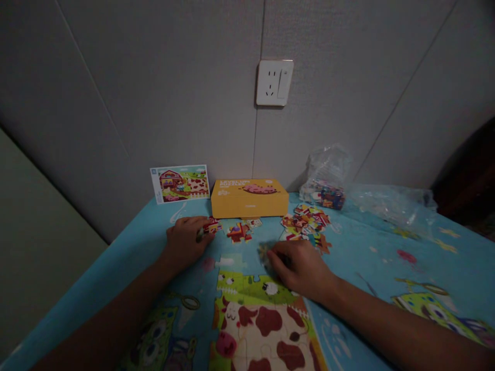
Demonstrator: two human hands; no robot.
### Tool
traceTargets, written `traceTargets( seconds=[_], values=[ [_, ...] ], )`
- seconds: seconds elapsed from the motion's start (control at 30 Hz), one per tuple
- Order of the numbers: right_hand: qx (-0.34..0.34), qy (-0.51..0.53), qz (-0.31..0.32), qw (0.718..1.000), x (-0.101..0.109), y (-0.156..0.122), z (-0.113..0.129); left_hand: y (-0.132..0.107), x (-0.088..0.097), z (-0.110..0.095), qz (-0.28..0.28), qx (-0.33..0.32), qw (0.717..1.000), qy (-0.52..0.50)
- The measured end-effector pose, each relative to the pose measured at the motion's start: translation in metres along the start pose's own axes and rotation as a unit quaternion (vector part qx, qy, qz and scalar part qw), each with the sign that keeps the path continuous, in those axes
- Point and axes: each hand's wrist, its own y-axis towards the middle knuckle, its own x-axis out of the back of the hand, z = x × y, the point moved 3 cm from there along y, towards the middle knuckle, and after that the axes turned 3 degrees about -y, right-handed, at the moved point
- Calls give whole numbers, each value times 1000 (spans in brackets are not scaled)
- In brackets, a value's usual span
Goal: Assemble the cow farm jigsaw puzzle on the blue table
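Note:
A partly joined jigsaw puzzle (266,324) lies in front of me, showing a spotted cow, grass and sheep. A light blue puzzle piece (231,261) sits at its upper left. My right hand (299,263) is closed, pinching a puzzle piece (264,253) blurred by motion, just above the puzzle's top edge. My left hand (187,239) rests on the cloth with curled fingers; a small dark-green puzzle piece (199,235) shows between thumb and fingers. Red loose pieces (212,225) lie by its fingertips, and a few joined pieces (240,232) lie to their right.
A heap of loose pieces (305,224) lies beyond my right hand. Behind stand a yellow puzzle box (249,201), a farm picture card (181,184) and a clear bag of pieces (327,180). Another plastic bag (394,203) lies right. A blue cartoon tablecloth (367,252) meets the wall.

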Motion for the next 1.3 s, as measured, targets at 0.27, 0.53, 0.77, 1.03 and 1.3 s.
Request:
traceTargets(
  seconds=[0.27, 0.53, 0.77, 1.03, 1.3],
  values=[
    [-217, -211, -86, 949, 36, 7, -61, 2, 1, 5, 1, -23, 1000, -15],
    [-244, -171, -54, 953, 34, 9, -84, 0, 1, 3, -6, -45, 999, 0],
    [-222, -174, -82, 956, 26, 14, -84, -1, 3, -5, 11, -28, 999, 15],
    [-221, -178, -86, 955, 19, 18, -89, 10, 12, 13, -65, 104, 991, -46],
    [-220, -163, -86, 958, 22, 11, -73, 5, 21, 22, -154, 221, 963, -29]
  ],
)
